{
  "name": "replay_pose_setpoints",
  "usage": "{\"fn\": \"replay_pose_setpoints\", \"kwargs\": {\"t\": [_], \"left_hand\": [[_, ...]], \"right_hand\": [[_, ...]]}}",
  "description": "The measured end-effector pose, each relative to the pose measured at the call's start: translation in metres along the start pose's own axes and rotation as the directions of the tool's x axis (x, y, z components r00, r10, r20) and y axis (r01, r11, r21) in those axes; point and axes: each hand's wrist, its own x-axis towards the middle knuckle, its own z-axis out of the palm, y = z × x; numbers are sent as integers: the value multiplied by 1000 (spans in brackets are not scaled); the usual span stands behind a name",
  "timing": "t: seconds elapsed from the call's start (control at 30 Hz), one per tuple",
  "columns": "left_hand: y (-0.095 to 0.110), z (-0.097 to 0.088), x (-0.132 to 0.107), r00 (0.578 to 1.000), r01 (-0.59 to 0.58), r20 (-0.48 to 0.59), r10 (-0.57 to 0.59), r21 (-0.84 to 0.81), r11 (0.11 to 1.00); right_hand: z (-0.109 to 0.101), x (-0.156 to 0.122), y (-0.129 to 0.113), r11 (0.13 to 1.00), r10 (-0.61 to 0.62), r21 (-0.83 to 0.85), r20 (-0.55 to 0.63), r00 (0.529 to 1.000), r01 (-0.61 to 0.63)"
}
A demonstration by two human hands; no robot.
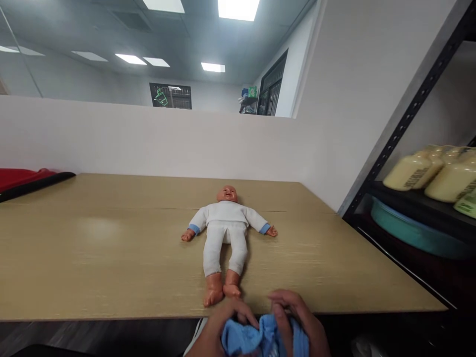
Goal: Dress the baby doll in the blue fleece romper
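Note:
A baby doll point(225, 233) in a white top and white trousers lies on its back on the wooden table point(111, 248), arms spread, bare feet toward me at the near edge. Just below that edge, at the bottom of the view, my left hand point(217, 329) and my right hand point(297, 320) both grip a bunched light blue cloth point(260, 339). The fingers of each hand curl over the fabric. My hands are a short way in front of the doll's feet and do not touch the doll.
A white partition wall backs the table. A red item on a black tray point(29, 181) sits at the far left. To the right stands a black metal shelf point(401, 124) holding pale yellow bottles point(427, 171) and a teal basin point(412, 230).

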Motion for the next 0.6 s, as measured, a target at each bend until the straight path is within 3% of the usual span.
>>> {"fn": "replay_pose_setpoints", "kwargs": {"t": [0.17,0.27,0.33,0.43,0.6], "left_hand": [[23,-9,7,971,-112,-208,116,30,993],[31,-17,16,930,-64,-362,56,-11,998],[36,-23,22,910,-25,-415,18,-13,1000],[47,-32,28,914,5,-407,10,36,999],[58,-44,35,951,36,-309,6,131,991]], "right_hand": [[-11,17,-16,996,-54,76,163,985,42],[-24,37,-19,991,-98,119,324,941,62],[-35,52,-18,983,-72,181,433,898,-9],[-51,70,-17,983,-9,165,493,870,-83],[-73,83,-25,998,-61,12,547,835,65]]}}
